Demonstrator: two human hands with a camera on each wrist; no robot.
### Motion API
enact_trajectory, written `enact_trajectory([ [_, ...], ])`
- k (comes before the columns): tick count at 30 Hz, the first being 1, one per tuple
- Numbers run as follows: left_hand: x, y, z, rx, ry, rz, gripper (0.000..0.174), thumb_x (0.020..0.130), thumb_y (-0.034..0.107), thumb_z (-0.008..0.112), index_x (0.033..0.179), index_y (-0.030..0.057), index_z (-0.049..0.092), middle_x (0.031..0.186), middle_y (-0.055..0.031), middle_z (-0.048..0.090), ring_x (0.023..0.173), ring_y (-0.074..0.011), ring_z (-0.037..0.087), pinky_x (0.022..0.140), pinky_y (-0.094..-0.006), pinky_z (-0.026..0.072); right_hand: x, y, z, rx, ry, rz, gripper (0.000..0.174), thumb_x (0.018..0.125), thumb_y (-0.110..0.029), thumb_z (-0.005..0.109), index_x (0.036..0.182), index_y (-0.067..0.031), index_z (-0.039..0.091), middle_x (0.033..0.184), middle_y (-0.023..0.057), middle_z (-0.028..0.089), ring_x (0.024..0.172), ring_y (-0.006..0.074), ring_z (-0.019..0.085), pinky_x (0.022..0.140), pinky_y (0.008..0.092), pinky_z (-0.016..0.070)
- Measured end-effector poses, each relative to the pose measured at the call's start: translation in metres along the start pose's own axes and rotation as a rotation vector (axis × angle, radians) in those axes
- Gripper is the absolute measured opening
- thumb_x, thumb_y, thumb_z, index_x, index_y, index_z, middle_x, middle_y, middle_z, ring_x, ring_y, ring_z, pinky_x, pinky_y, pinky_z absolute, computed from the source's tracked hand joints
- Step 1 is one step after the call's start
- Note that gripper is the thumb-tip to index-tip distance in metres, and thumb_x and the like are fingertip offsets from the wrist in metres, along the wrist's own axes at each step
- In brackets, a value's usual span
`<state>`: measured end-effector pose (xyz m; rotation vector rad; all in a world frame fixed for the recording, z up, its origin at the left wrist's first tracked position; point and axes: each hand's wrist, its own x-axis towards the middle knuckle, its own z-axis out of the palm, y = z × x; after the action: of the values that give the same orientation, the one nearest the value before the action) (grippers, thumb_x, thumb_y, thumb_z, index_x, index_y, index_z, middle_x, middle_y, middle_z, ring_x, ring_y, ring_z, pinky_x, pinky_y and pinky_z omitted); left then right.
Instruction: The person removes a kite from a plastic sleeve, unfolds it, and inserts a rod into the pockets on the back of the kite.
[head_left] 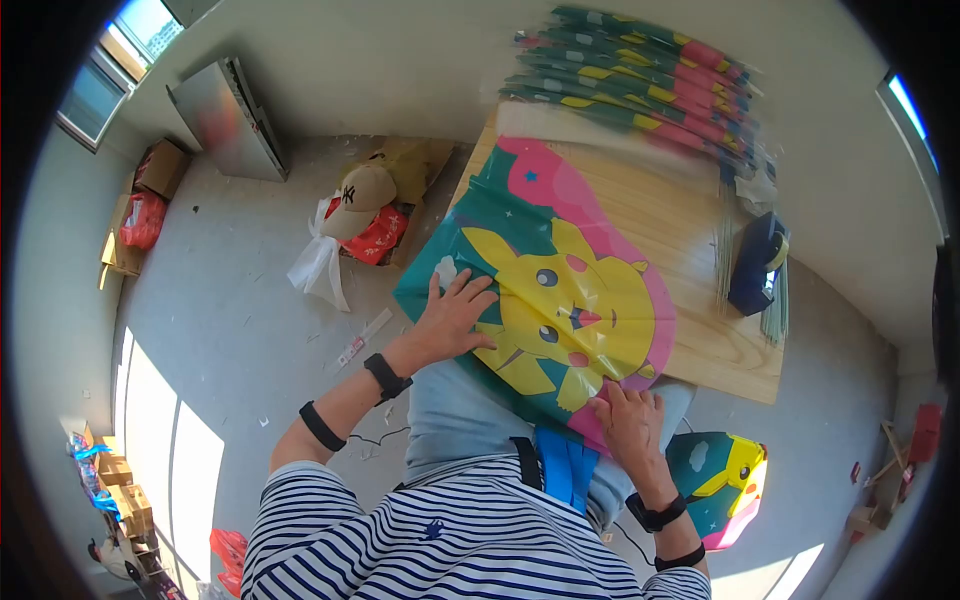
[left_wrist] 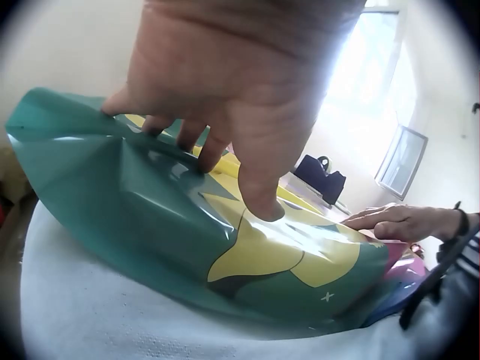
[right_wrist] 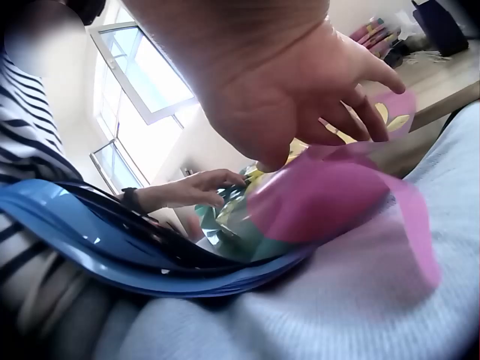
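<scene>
A glossy green and pink plastic sheet [head_left: 600, 290], printed with a yellow cartoon face, lies creased over the table's near edge and the person's lap. The left hand [head_left: 455, 315] rests on its green side, fingers spread and fairly straight, as the left wrist view also shows. At the near pink edge the right hand [head_left: 632, 425] touches the sheet. In the right wrist view, this hand's fingers reach down onto the sheet [right_wrist: 322, 195], with a pink strip hanging beside them over the trousers. Blue strips [head_left: 567, 465] lie across the lap at the waist.
Behind the sheet is a wooden table [head_left: 700, 310] bearing wrapped bundles [head_left: 640, 85], a dark tape dispenser [head_left: 752, 265] and thin sticks [head_left: 775, 315]. A similar printed sheet [head_left: 715, 480] lies low at the right. A cap [head_left: 362, 190] tops a box on the floor.
</scene>
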<state>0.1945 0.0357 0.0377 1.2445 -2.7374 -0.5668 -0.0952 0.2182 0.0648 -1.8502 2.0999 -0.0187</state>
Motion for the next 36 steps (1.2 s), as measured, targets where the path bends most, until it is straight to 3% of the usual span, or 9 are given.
enact_trajectory([
  [3,0.003,0.002,0.002,0.022,0.009,0.023,0.073,0.072,0.036,0.082,0.133,0.0129,0.051,0.145,-0.011,0.044,0.142,-0.0399,0.031,0.112,-0.0698,0.0155,0.041,0.015,-0.012,0.07,0.129,0.005,0.038,0.084,-0.03,0.07,0.105,0.0006,0.064,0.091,0.017,0.068,0.098,0.0364,0.061,0.085,0.0483,0.0466],
  [7,0.005,0.004,0.002,0.07,0.034,0.024,0.074,0.07,0.035,0.083,0.134,0.0156,0.052,0.142,-0.0109,0.046,0.139,-0.0403,0.035,0.112,-0.0697,0.0159,0.168,0.006,-0.042,0.242,0.565,-0.195,0.034,0.083,-0.025,0.071,0.102,0.0019,0.06,0.097,0.0226,0.063,0.1,0.0394,0.06,0.082,0.0467,0.049],
  [12,0.002,0.01,0.001,0.049,0.062,0.002,0.074,0.069,0.033,0.084,0.133,0.0161,0.052,0.143,-0.0107,0.046,0.139,-0.04,0.034,0.112,-0.0696,0.017,0.309,-0.022,-0.027,0.236,0.489,-0.071,0.051,0.075,-0.027,0.078,0.112,0.0004,0.057,0.105,0.0247,0.062,0.103,0.0391,0.06,0.086,0.0472,0.0506],
  [16,-0.004,0.012,-0.001,0.036,0.029,-0.015,0.075,0.069,0.032,0.084,0.135,0.0168,0.052,0.145,-0.0105,0.044,0.14,-0.0394,0.033,0.111,-0.0704,0.0176,0.333,-0.045,-0.015,0.104,0.496,-0.005,0.051,0.076,-0.027,0.077,0.114,-0.0015,0.056,0.105,0.0209,0.064,0.099,0.0374,0.062,0.087,0.0478,0.0511],
  [19,-0.013,0.014,-0.001,0.02,-0.006,-0.031,0.076,0.07,0.031,0.084,0.137,0.0171,0.051,0.148,-0.0105,0.043,0.142,-0.0393,0.031,0.112,-0.0705,0.0169,0.331,-0.044,-0.003,0.283,0.297,0.102,0.039,0.076,-0.024,0.075,0.107,-0.0063,0.059,0.097,0.0136,0.064,0.091,0.0359,0.063,0.085,0.0471,0.0513],
  [21,-0.015,0.015,-0.003,0.012,-0.014,-0.033,0.076,0.07,0.03,0.084,0.137,0.0171,0.051,0.149,-0.0106,0.042,0.142,-0.0393,0.03,0.112,-0.0705,0.0164,0.326,-0.04,0.002,0.294,0.352,-0.074,0.025,0.077,-0.017,0.073,0.098,-0.0107,0.061,0.089,0.0087,0.063,0.082,0.0345,0.064,0.079,0.047,0.0505],
  [26,-0.008,0.019,0.001,0.013,-0.019,-0.01,0.076,0.07,0.028,0.084,0.137,0.0157,0.051,0.151,-0.0138,0.038,0.144,-0.0401,0.028,0.112,-0.071,0.0162,0.275,-0.049,-0.092,0.269,0.833,-0.29,0.015,0.08,-0.009,0.067,0.093,-0.0114,0.06,0.087,0.0099,0.062,0.078,0.034,0.063,0.069,0.0459,0.047],
  [32,0.073,0.018,-0.012,0.052,0.046,0.116,0.07,0.066,0.022,0.083,0.13,0.0135,0.056,0.15,-0.0156,0.037,0.143,-0.0403,0.028,0.111,-0.0716,0.0161,0.334,-0.008,-0.17,0.097,0.869,-0.124,0.016,0.082,-0.011,0.065,0.097,-0.011,0.061,0.094,0.0107,0.067,0.088,0.0363,0.065,0.072,0.0484,0.0493],
  [36,0.113,0.012,-0.02,-0.013,-0.003,0.115,0.062,0.063,0.019,0.084,0.12,0.0115,0.059,0.149,-0.0146,0.04,0.144,-0.0389,0.029,0.112,-0.0715,0.0157,0.389,0.032,-0.163,0.079,0.855,-0.083,0.023,0.081,-0.011,0.064,0.104,-0.0095,0.062,0.106,0.0154,0.067,0.096,0.0396,0.064,0.078,0.0496,0.0505],
])
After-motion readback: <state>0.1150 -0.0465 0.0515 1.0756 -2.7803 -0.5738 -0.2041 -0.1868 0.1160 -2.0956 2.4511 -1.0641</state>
